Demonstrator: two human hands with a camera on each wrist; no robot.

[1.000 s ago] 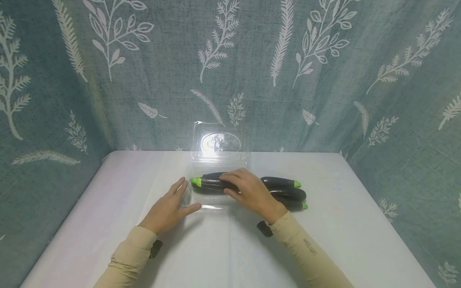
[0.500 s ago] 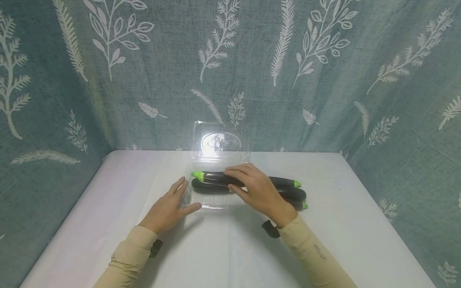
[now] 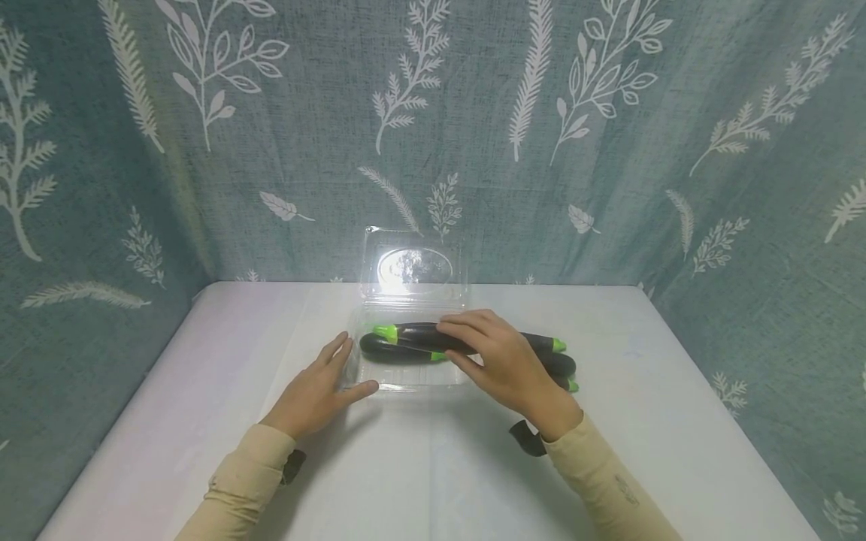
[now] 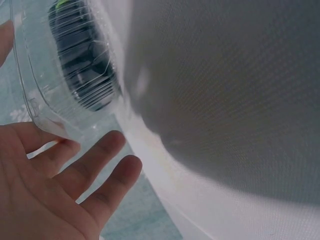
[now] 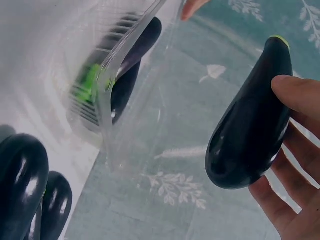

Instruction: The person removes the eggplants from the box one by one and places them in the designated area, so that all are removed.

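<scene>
My right hand [image 3: 504, 368] grips a dark eggplant [image 5: 250, 120] between thumb and fingers, its green cap pointing left in the head view. This eggplant is held over the clear plastic clamshell box [image 3: 413, 378], whose lid [image 3: 415, 263] stands raised at the back. Inside the box lies another eggplant [image 3: 395, 351]; the right wrist view shows dark eggplants through its wall, partly hidden. My left hand [image 3: 314, 394] has its fingers spread at the box's left side. In the left wrist view, some fingertips touch the box rim [image 4: 31, 107].
Several eggplants [image 3: 560, 365] lie on the white table [image 3: 379, 481] just right of the box, partly hidden by my right hand. A green patterned curtain [image 3: 325, 180] closes off the back and both sides.
My right hand has shifted the gripped eggplant slightly back and then to the right, uncovering the eggplant in the box. My left hand has stayed in place.
</scene>
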